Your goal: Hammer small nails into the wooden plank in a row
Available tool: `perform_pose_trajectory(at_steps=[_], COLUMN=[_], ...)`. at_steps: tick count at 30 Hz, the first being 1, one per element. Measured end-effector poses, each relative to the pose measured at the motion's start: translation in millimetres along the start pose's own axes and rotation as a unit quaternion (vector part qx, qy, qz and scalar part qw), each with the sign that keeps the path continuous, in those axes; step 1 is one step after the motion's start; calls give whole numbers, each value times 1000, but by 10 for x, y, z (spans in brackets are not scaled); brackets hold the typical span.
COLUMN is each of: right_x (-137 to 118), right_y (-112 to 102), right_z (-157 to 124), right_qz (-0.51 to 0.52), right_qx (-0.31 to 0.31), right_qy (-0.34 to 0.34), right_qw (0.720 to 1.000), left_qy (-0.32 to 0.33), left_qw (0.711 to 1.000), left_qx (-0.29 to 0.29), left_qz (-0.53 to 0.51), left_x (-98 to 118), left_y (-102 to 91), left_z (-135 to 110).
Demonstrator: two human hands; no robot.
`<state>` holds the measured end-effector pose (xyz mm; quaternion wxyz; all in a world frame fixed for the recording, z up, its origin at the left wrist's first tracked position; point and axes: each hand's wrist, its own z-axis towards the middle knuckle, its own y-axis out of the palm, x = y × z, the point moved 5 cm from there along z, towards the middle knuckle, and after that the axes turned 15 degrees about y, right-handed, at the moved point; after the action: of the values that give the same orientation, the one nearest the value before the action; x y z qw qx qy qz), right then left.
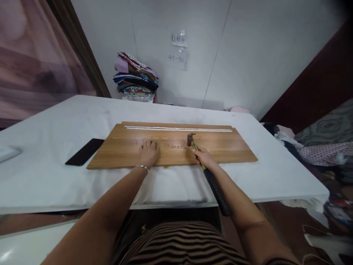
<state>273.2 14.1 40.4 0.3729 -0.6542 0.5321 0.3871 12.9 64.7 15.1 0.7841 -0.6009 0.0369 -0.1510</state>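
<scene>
My right hand [204, 157] is closed around the handle of a claw hammer [211, 181], high up near the head. The rusty hammer head is over the wooden board [226, 149], at the right end of a row of small nails [176, 147]. Whether the head touches the board or a nail is unclear. My left hand [149, 152] rests on the board to the left of the nails, its fingers slightly bent and somewhat apart, with nothing visible in them. Two white strips [176, 129] lie along the board's far side.
The board lies on a white-covered table [110, 187]. A dark phone or tablet [85, 152] lies left of it. A folded clothes stack [136, 78] stands at the back against the wall. More clothes [322, 152] are beyond the table's right edge.
</scene>
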Motion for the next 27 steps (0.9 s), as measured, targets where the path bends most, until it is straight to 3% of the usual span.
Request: perform_pose_trajectory(at_steps=[27], right_x=[11], right_y=[7], right_z=[16], right_qz=[21], right_qx=[42], right_qy=[21], right_qw=[999], left_qy=[12], left_qw=[1000], left_qx=[15], left_qz=[-20], left_x=[-22], left_y=[50], left_z=[-1])
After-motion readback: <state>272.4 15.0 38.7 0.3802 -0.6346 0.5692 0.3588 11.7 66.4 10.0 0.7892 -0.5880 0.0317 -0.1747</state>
